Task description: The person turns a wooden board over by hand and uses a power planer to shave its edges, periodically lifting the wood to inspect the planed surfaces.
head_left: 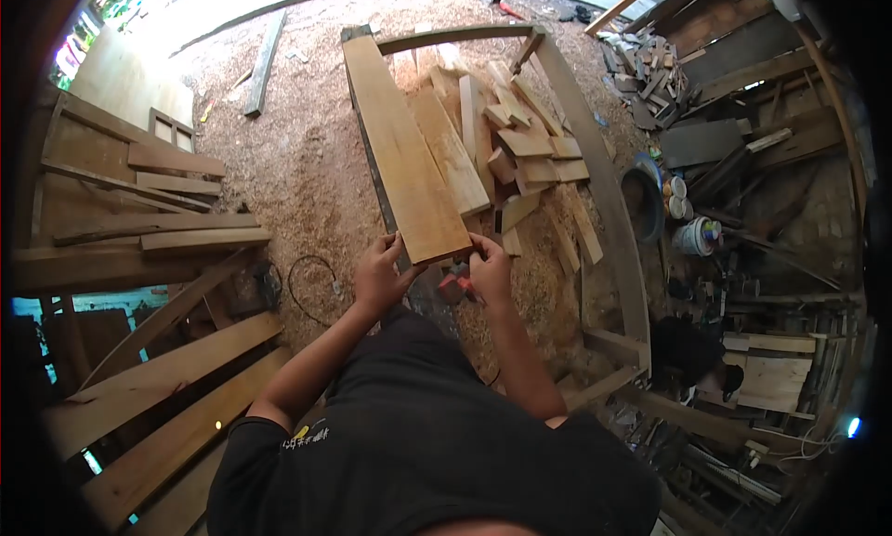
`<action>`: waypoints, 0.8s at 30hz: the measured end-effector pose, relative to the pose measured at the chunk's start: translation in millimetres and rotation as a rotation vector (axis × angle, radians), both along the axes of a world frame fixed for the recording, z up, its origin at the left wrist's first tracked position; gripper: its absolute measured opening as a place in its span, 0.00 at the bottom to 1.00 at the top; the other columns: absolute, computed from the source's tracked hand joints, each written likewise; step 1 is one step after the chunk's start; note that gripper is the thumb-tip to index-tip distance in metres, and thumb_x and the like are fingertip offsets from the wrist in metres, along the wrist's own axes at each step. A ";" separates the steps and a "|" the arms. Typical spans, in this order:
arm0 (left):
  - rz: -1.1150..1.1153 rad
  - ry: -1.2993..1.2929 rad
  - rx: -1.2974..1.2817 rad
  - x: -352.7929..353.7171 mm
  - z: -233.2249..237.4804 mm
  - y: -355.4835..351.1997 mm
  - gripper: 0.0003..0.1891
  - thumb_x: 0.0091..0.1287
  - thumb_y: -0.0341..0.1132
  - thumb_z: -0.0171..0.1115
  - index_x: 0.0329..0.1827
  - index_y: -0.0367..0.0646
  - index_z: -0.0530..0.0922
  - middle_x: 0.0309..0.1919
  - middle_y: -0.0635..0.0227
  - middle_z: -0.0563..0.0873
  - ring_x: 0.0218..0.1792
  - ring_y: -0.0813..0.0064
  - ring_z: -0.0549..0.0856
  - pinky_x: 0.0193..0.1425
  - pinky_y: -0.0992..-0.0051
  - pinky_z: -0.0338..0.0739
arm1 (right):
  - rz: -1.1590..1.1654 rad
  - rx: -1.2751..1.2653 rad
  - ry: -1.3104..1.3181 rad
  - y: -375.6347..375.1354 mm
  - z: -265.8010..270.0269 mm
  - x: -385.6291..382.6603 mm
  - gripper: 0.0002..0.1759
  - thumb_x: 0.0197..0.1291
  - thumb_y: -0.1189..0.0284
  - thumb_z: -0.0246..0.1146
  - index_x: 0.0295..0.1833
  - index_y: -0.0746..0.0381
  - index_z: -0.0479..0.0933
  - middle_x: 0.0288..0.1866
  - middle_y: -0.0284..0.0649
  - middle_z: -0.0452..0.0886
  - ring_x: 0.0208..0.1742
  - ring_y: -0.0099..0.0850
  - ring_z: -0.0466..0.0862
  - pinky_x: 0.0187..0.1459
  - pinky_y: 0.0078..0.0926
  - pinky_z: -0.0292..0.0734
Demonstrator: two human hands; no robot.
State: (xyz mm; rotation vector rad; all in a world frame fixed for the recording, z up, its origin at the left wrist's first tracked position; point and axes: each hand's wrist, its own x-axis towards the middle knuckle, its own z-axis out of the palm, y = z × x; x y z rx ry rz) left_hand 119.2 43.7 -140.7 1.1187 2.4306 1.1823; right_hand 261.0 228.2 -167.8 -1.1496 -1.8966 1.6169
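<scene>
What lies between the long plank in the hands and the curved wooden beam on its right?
A shorter board and a pile of small wood offcuts lie between the long plank and the curved beam, as the head view shows.

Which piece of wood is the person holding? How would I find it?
Start at the big curved wooden frame on the sawdust floor, filled with a pile of short offcuts. Along the pile's left side lies the long plank, its near end gripped by the left hand and right hand. It is the longest, widest board there, far bigger than the shorter board beside it.
</scene>
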 end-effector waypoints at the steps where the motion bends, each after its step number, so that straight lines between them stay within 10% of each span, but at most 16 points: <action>1: -0.003 0.003 -0.068 5.6 -11.4 -3.2 0.37 0.61 0.49 0.81 0.67 0.32 0.83 0.58 0.52 0.86 0.60 0.51 0.85 0.61 0.57 0.81 | 0.019 -0.200 -0.011 -2.9 -5.7 5.1 0.26 0.64 0.85 0.52 0.67 0.72 0.80 0.55 0.48 0.90 0.55 0.34 0.89 0.55 0.28 0.82; 8: 0.030 0.177 -0.295 42.2 -129.3 -20.1 0.34 0.60 0.44 0.78 0.67 0.37 0.81 0.48 0.61 0.85 0.52 0.58 0.84 0.62 0.55 0.73 | 0.177 -0.466 -0.105 -20.6 -110.2 9.2 0.31 0.61 0.89 0.51 0.72 0.75 0.74 0.61 0.45 0.86 0.57 0.29 0.86 0.56 0.24 0.79; 18: 0.052 0.241 -0.525 60.8 -242.0 -21.6 0.32 0.63 0.41 0.74 0.69 0.37 0.80 0.51 0.64 0.84 0.55 0.60 0.83 0.75 0.45 0.67 | 0.239 -0.225 -0.525 -27.5 -258.6 5.4 0.30 0.60 0.73 0.60 0.68 0.70 0.76 0.61 0.58 0.87 0.64 0.52 0.86 0.66 0.40 0.77; 24: 0.079 0.268 -0.587 64.7 -266.2 -19.4 0.33 0.66 0.45 0.72 0.73 0.41 0.78 0.54 0.66 0.83 0.59 0.62 0.81 0.83 0.37 0.58 | 0.314 -0.346 -0.263 -9.3 -290.7 20.6 0.30 0.61 0.85 0.53 0.72 0.73 0.73 0.70 0.52 0.82 0.69 0.40 0.83 0.71 0.32 0.75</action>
